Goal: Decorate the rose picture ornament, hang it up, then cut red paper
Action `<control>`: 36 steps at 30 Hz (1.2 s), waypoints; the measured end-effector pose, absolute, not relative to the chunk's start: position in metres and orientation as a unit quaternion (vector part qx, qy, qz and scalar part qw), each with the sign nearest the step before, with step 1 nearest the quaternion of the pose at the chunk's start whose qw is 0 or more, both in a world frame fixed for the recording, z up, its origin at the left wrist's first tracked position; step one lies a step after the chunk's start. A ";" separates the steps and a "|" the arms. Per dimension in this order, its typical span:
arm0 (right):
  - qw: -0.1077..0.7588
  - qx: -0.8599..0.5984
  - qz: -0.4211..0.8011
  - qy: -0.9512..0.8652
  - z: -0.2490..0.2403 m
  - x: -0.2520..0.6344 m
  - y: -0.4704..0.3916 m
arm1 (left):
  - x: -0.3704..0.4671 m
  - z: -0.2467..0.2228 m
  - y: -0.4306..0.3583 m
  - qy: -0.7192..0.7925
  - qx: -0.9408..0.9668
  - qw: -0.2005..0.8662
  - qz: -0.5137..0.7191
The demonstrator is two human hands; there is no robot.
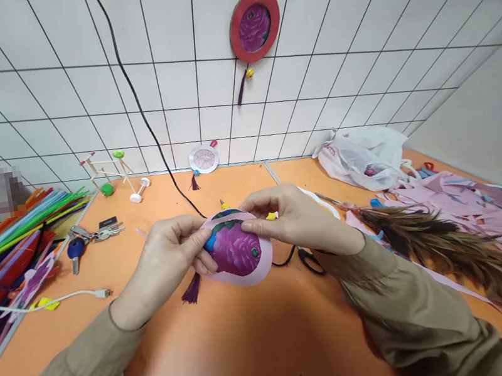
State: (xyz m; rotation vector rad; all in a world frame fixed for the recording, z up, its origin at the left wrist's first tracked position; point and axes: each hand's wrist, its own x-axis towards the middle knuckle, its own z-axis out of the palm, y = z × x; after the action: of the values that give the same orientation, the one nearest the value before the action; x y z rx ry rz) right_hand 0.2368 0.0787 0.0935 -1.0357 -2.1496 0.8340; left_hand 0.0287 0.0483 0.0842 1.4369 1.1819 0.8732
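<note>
A round pink-rimmed ornament (237, 253) with a purple flower picture is held up over the orange table (258, 352). My left hand (173, 251) pinches its left edge, thumb on the front face. On the upper right edge my right hand (284, 214) grips it between thumb and fingers. A dark purple tassel (192, 289) hangs below my left hand. Small yellow pieces (271, 216) show beside my right fingers. Black-handled scissors (311, 261) lie beneath my right wrist, partly hidden.
Colourful pipe cleaners (15, 238), keys (100, 231) and a white cable (59, 298) lie left. Rightward are brown feathers (445, 240), pink scraps (463, 205) and a plastic bag (360, 155). A red-rimmed ornament (254, 25) hangs on the wall grid; a black cord runs down it.
</note>
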 end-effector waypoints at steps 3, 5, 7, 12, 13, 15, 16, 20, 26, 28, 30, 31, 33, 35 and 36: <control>0.311 -0.401 0.324 -0.798 0.094 0.235 0.079 | 0.029 0.082 0.049 0.489 0.591 0.530 0.362; 0.317 -0.401 0.330 -0.794 0.094 0.235 0.079 | 0.029 0.082 0.050 0.489 0.587 0.535 0.360; 0.315 -0.401 0.333 -0.793 0.095 0.235 0.079 | 0.030 0.082 0.050 0.492 0.581 0.540 0.360; 0.316 -0.407 0.327 -0.793 0.096 0.237 0.080 | 0.026 0.080 0.052 0.494 0.598 0.530 0.343; 0.316 -0.406 0.321 -0.795 0.096 0.237 0.080 | 0.024 0.079 0.052 0.494 0.625 0.506 0.331; 0.315 -0.403 0.302 -0.805 0.095 0.237 0.079 | 0.020 0.077 0.054 0.498 0.694 0.419 0.307; 0.315 -0.401 0.292 -0.809 0.095 0.236 0.079 | 0.018 0.076 0.055 0.505 0.725 0.361 0.297; 0.316 -0.397 0.265 -0.820 0.097 0.236 0.077 | 0.016 0.075 0.057 0.519 0.764 0.219 0.315; 0.305 -0.398 0.274 -0.821 0.097 0.236 0.077 | 0.027 0.073 0.055 0.446 0.682 0.470 0.339; 0.304 -0.394 0.283 -0.820 0.096 0.236 0.078 | 0.030 0.071 0.055 0.440 0.638 0.527 0.348; 0.313 -0.393 0.287 -0.815 0.095 0.235 0.078 | 0.032 0.070 0.055 0.446 0.603 0.554 0.362; 0.320 -0.394 0.286 -0.812 0.094 0.234 0.078 | 0.032 0.069 0.054 0.447 0.589 0.566 0.365; 0.331 -0.396 0.285 -0.808 0.093 0.234 0.079 | 0.031 0.068 0.054 0.441 0.568 0.590 0.368; 0.335 -0.393 0.288 -0.806 0.093 0.233 0.079 | 0.030 0.067 0.053 0.429 0.554 0.613 0.364; 0.336 -0.391 0.292 -0.806 0.092 0.233 0.079 | 0.030 0.067 0.053 0.422 0.551 0.622 0.363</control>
State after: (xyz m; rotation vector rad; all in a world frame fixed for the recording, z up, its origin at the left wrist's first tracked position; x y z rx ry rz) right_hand 0.2331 0.0791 0.0923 -1.0210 -2.1013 0.7606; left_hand 0.0299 0.0529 0.0671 1.2647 0.9697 0.8330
